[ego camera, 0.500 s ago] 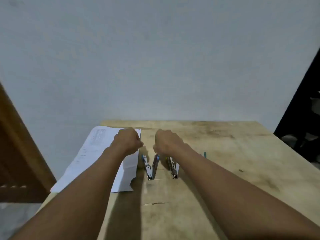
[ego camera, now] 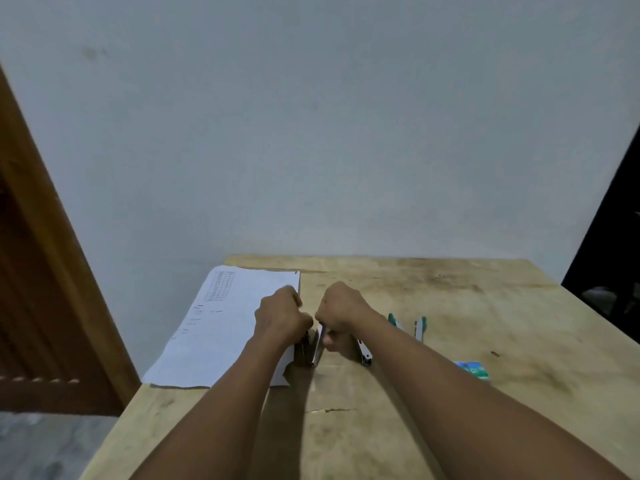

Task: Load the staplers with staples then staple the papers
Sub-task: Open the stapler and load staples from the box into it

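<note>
While both hands meet at the middle of the frame, we see the left hand (ego camera: 282,317) and right hand (ego camera: 341,311) with fingers curled round an opened metal stapler (ego camera: 311,346), seemingly steadying it for loading. It stands just beside the right edge of the papers (ego camera: 221,323) on the wooden worktop (ego camera: 450,292). A green-tipped stapler (ego camera: 420,328) and a box of staples (ego camera: 472,370) lie right of centre, probably kept within reach.

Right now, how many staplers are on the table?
3, seemingly: open stapler held between left hand and right hand; silver stapler by right forearm; green-tipped stapler further right, partly hidden.
</note>
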{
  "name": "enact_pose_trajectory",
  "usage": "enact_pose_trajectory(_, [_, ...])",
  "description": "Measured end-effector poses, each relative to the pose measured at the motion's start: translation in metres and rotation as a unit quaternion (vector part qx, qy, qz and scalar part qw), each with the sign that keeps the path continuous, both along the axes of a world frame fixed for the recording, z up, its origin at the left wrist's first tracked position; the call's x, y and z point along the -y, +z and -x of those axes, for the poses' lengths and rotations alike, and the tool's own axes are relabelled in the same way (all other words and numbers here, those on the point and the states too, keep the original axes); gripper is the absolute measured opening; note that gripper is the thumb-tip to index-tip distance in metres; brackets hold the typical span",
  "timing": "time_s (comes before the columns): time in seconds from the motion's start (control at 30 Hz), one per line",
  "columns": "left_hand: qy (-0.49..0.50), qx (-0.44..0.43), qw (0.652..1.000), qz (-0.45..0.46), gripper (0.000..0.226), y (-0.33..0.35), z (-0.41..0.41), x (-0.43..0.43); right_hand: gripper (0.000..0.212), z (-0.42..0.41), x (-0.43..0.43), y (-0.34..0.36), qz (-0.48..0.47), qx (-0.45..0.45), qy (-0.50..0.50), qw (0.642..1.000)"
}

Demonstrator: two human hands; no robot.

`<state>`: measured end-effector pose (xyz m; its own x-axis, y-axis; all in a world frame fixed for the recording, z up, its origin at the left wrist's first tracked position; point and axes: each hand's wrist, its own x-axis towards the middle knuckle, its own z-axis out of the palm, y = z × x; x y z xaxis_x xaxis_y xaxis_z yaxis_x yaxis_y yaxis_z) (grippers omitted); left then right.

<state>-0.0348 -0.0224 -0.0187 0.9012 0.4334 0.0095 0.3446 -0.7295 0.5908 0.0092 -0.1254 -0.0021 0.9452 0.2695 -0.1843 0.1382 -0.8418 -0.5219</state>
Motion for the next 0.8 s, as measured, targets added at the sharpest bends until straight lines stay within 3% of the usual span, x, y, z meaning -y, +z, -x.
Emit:
enact_pose_trajectory(0.1, [0.041,0.033,0.995,0.087,0.05,0.002,0.004,0.0,0.027,0.005,0.006,0.01,-0.081,-0.024,-0.011,0.996])
enact_pose_trajectory(0.2, [0.076,0.085,0.975,0.189,0.038,0.012,0.013,-0.002,0.025,0.014,0.022,0.025,-0.132,-0.028,-0.015,0.991])
enact_pose_trajectory(0.3, [0.094,0.16,0.913,0.363,0.004,0.027,0.026,-0.006,0.006,0.024,0.046,0.037,-0.208,-0.029,-0.035,0.977])
enact_pose_trajectory(0.4, [0.087,0.199,0.82,0.529,0.005,0.042,0.037,-0.007,0.009,0.044,0.077,0.048,-0.247,-0.057,0.018,0.967])
enact_pose_trajectory(0.5, [0.047,0.193,0.749,0.632,0.013,0.056,0.052,0.001,0.022,0.065,0.101,0.055,-0.174,0.005,0.092,0.98])
enact_pose_trajectory(0.57, [0.017,0.184,0.725,0.663,0.021,0.06,0.061,0.011,0.022,0.073,0.11,0.055,-0.084,0.089,0.117,0.986])
enact_pose_trajectory(0.67, [-0.016,0.177,0.727,0.663,0.026,0.064,0.067,0.026,0.027,0.084,0.117,0.055,0.037,0.152,0.141,0.978])
enact_pose_trajectory(0.8, [-0.049,0.163,0.743,0.647,0.019,0.068,0.072,0.037,0.028,0.098,0.128,0.06,0.073,0.187,0.159,0.967])
